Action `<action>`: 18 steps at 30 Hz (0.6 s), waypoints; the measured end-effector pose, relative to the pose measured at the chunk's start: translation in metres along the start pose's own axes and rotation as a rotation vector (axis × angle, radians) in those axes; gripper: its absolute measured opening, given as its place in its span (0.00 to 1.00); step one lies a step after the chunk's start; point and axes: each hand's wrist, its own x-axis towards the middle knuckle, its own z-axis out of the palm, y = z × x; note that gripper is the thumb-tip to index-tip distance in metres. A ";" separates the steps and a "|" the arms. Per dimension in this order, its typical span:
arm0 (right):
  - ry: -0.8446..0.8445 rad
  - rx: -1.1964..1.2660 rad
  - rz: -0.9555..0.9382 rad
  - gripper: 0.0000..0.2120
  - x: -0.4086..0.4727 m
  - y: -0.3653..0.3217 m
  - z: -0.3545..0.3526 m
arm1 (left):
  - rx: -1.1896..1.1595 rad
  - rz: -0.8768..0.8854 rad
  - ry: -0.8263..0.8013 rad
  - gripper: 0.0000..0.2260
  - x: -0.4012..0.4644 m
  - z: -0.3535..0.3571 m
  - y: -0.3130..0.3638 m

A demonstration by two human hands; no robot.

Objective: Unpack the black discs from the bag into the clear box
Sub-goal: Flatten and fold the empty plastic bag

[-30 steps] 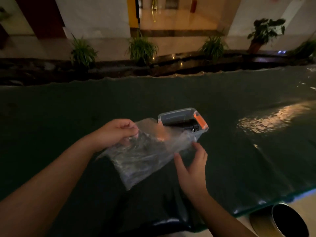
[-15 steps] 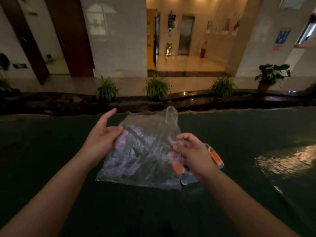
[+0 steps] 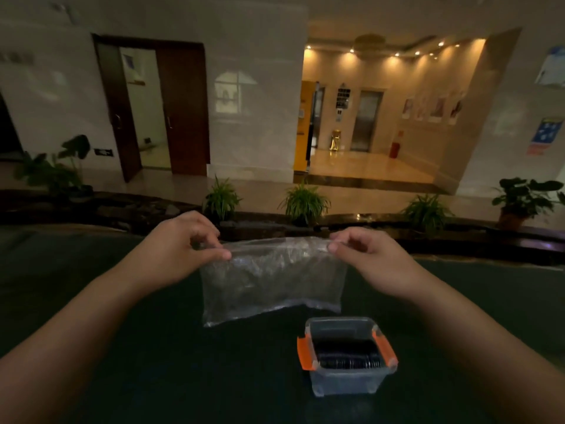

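Pinching clear bag (image 3: 272, 280) by top corners: left hand (image 3: 180, 246), right hand (image 3: 363, 255); no readable writing. Black discs (image 3: 348, 358) in clear box (image 3: 345, 384) on counter (image 3: 153, 362).

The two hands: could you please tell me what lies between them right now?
In the head view, the bag's top edge is stretched between the left hand and right hand, each pinching a corner; the box stands below.

— Surface? 
— Dark green table (image 3: 122, 377), glossy, wide, spanning the view.

— Resting directly on it? 
— Clear box (image 3: 347, 382) with orange latches, lid off, right of centre near the front; black discs (image 3: 348, 356) stacked on edge inside.
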 end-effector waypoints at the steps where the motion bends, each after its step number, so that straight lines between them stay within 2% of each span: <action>1: -0.018 0.048 -0.011 0.06 0.002 -0.001 -0.009 | -0.034 -0.013 -0.046 0.07 0.002 -0.003 0.005; 3: -0.047 0.091 -0.051 0.05 0.007 -0.004 -0.023 | -0.145 -0.044 -0.192 0.08 0.008 -0.008 0.017; 5: -0.074 0.094 -0.099 0.05 0.015 -0.010 -0.034 | -0.239 -0.066 -0.354 0.22 0.015 -0.010 0.033; 7: -0.097 0.078 -0.127 0.05 0.024 -0.017 -0.044 | -0.335 -0.047 -0.462 0.30 0.025 -0.002 0.054; 13: -0.116 0.071 -0.241 0.04 0.046 -0.037 -0.059 | -0.517 -0.031 -0.560 0.15 0.044 0.041 0.102; 16: -0.081 0.052 -0.280 0.05 0.051 -0.041 -0.067 | -0.610 -0.058 -0.471 0.11 0.050 0.061 0.112; 18: -0.007 0.036 -0.264 0.10 0.051 -0.040 -0.074 | -0.681 -0.096 -0.393 0.10 0.053 0.068 0.115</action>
